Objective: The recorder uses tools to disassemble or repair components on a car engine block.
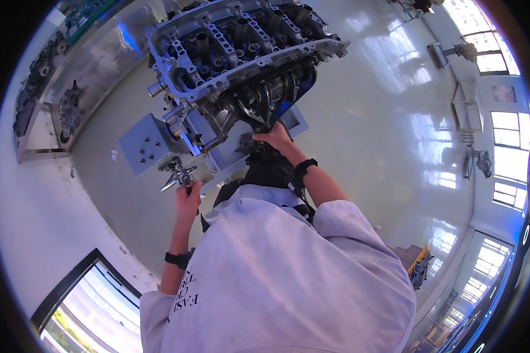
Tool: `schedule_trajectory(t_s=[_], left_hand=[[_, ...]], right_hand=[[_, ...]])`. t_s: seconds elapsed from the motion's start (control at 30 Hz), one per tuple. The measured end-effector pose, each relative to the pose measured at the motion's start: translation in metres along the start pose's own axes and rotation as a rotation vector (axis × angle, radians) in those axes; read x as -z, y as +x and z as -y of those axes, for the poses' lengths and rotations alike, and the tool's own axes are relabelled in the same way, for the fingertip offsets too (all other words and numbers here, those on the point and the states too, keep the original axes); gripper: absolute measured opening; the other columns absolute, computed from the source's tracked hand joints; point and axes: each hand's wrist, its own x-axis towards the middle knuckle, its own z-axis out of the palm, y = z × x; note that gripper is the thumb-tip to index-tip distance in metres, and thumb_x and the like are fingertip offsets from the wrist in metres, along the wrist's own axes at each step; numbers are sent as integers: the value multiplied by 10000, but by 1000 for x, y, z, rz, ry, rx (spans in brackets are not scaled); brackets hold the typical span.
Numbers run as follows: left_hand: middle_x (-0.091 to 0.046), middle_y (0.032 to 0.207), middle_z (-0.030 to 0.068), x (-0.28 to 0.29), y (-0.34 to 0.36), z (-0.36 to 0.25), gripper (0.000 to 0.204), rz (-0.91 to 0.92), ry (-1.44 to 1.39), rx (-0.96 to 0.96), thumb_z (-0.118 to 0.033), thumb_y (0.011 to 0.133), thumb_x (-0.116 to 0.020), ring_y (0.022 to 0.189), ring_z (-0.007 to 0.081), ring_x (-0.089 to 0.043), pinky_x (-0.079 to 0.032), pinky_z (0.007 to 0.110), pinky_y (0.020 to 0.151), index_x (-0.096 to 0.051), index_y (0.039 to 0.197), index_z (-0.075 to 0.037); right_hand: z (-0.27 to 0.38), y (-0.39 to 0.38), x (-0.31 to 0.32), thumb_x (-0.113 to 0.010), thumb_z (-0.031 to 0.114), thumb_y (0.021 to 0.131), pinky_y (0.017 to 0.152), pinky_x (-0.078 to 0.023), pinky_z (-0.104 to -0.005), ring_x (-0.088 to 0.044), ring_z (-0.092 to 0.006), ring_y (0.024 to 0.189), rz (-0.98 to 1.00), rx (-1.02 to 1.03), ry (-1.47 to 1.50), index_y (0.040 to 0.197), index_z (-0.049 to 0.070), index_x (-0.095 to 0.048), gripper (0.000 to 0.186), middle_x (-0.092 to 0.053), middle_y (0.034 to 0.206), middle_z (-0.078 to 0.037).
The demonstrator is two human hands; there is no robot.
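Note:
A silver engine head assembly (pixel 235 44) is mounted on a grey metal stand (pixel 136 141) in front of me, with a black exhaust manifold (pixel 259 97) along its near side. My right hand (pixel 274 136) grips the lower end of this manifold, some fingers hidden behind it. Lower on the left, my left hand (pixel 188 200) is closed on a silver crank handle (pixel 179 175) beside the stand's plate. A black strap is on each wrist. A dark shape below the right hand is partly hidden and hard to make out.
A steel bench (pixel 103 50) with metal parts (pixel 70 112) runs along the left wall. At the right, mounted engine parts (pixel 465 53) and a grey frame (pixel 468 106) stand by windows. A yellow-edged stand (pixel 417 265) is at lower right. Someone partly visible (pixel 421 6) is at upper right.

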Motion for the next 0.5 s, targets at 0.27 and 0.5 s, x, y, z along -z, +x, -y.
schedule_trajectory(t_s=[0.27,0.5], left_hand=[[-346,439,-33,6,-11,6,320,-44,-196,142,-177,877,-525,371,63,-309,-278,237,395,-403,594,-92],[-338,447,-40,7,-14,-2,322,-52,-230,104,-158,884,-514,373,57,-285,-262,239,393,-386,594,-101]], right_hand=[[-7,-7,8,-760,149,608,754,-455,-289,-584,-146,810,-30,61,14,1028,-5,-575,483,-630,897,-60],[-6,-42,18,-769,163,578,787,-452,-307,-591,-172,877,25,-96,37,1043,-8,-565,536,-632,934,-90]])
